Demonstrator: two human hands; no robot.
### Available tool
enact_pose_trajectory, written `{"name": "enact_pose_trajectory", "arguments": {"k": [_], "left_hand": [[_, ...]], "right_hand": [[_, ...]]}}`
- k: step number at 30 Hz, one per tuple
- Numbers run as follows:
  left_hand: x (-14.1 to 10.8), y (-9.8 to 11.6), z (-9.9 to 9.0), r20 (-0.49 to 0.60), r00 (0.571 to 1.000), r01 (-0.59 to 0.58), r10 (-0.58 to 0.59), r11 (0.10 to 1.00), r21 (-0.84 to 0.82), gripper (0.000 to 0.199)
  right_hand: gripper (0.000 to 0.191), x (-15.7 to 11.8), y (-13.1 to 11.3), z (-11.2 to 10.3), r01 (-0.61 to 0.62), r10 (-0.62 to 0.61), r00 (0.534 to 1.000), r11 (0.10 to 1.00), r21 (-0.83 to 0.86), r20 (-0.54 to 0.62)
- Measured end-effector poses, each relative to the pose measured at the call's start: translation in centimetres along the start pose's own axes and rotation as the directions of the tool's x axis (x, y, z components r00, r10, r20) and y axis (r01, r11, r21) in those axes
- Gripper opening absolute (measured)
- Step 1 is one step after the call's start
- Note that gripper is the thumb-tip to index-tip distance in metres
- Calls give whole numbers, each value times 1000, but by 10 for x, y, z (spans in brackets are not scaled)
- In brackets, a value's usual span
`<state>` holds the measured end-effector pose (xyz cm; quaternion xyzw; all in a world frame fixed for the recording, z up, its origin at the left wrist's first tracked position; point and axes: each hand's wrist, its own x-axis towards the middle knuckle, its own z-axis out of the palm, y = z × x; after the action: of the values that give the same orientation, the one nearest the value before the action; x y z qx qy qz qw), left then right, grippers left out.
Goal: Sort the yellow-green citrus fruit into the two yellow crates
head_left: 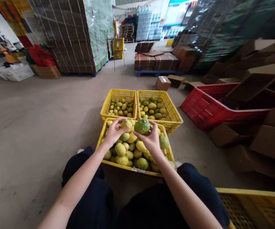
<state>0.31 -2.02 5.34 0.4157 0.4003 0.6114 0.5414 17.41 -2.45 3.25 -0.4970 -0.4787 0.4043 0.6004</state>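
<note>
My right hand [150, 135] is closed around a large green, bumpy citrus fruit [142, 126], held above the near yellow crate [137, 171]. To its left, my left hand [116, 131] grips a smaller yellow-green citrus fruit [127, 126] between thumb and fingers. Beneath both hands the near crate is heaped with yellow and green citrus fruits, some ribbed, such as a yellow one [120, 149] on the left and a green one [142, 163] near the front. My wrists and fingers hide part of the heap.
Behind it stand a left yellow crate [104, 112] and a right yellow crate [175, 118], both partly filled with similar fruit. A red crate [199, 109] with cardboard lies to the right. Another yellow crate [254, 194] is beside my right leg. Wrapped pallet stacks [68, 35] rise behind.
</note>
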Motion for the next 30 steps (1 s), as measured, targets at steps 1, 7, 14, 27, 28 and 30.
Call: {"name": "enact_pose_trajectory", "arguments": {"k": [1,7,14,27,28,30], "left_hand": [[-1,1,-1,-10,1000,-7,7,1000,2,42],[1,4,-3,-25,955,281,-296,928,-244,29],[-3,6,2,94,869,441,-486,675,-592,22],[-5,-23,30,244,685,723,-687,683,-107,25],[-15,-28,32,300,605,755,-738,651,81,26],[-42,-42,37,342,488,699,-803,594,398,25]], "right_hand": [[79,0,0,-1,18,-17,1000,1000,-12,8],[43,1,-16,-3,-184,124,964,949,255,234],[50,1,-19,-1,-536,342,835,684,495,430],[23,15,-20,-20,-552,471,786,241,799,401],[23,19,-24,-27,-524,482,796,246,816,366],[24,26,-32,-42,-448,485,827,260,856,285]]}}
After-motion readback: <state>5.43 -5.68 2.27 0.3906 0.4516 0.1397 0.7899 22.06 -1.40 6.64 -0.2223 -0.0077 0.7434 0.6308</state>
